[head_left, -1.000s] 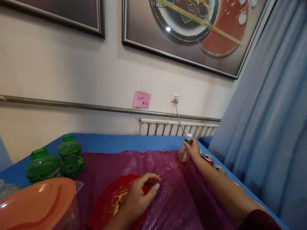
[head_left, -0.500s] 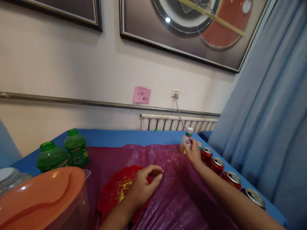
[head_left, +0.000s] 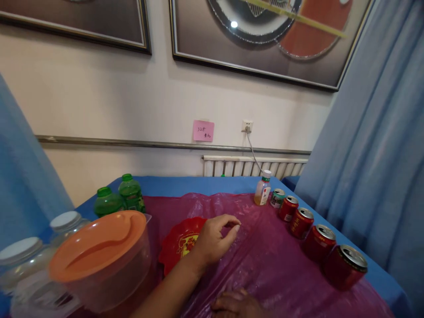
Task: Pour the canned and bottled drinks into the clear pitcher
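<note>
My left hand point(head_left: 217, 238) hovers over the right side of a red scalloped plate point(head_left: 168, 240), its fingers bent and parted from the thumb, with nothing between them. My right hand point(head_left: 236, 302) is low at the bottom edge, dim and slightly blurred, over the purple plastic sheet point(head_left: 265, 251); its fingers look loosely spread and no object shows in them. A small white-capped bottle point(head_left: 263, 190) with some amber liquid stands upright at the back right, away from both hands. Beside it, a green can point(head_left: 277, 198) and several red cans point(head_left: 319, 243) form a row.
An orange-lidded clear container point(head_left: 109, 265) stands at the left, near white-capped jars point(head_left: 23, 260). Behind it are two green bottles point(head_left: 131, 193). A blue cloth point(head_left: 175, 186) lies under the sheet; a blue curtain point(head_left: 374, 154) hangs at the right.
My right hand has left the white-capped bottle and come back to the bottom edge. The bottle stands alone. The view has shifted, showing more of the left side.
</note>
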The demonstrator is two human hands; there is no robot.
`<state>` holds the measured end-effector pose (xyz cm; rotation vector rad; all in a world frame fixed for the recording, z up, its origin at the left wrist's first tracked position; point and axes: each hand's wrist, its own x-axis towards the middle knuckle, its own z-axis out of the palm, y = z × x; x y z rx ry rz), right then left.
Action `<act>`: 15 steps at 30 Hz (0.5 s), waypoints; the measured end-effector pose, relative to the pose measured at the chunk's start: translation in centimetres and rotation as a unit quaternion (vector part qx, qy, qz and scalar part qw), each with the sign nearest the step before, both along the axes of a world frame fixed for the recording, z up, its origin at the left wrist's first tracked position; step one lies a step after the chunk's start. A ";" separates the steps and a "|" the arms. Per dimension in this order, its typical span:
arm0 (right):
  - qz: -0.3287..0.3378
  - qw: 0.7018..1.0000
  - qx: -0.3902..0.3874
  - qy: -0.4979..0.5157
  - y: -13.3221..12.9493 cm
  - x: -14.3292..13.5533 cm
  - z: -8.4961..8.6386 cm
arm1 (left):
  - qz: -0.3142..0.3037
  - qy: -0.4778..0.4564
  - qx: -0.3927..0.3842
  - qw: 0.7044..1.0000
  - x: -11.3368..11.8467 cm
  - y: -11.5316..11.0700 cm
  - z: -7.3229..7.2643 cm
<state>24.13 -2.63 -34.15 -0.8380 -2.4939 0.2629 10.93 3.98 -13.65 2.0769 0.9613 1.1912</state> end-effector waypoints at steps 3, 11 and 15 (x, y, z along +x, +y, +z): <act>-0.011 1.000 0.027 0.009 -0.5 0.0 -0.4 | -0.003 0.016 0.016 1.000 0.0 -1.7 0.6; 0.037 0.999 0.038 0.005 -1.0 0.6 1.1 | 0.069 0.061 0.064 0.994 -4.7 -10.0 -2.3; 0.084 0.994 0.055 0.039 -0.7 1.5 3.1 | 0.193 0.029 0.071 0.978 -8.5 -13.3 -4.0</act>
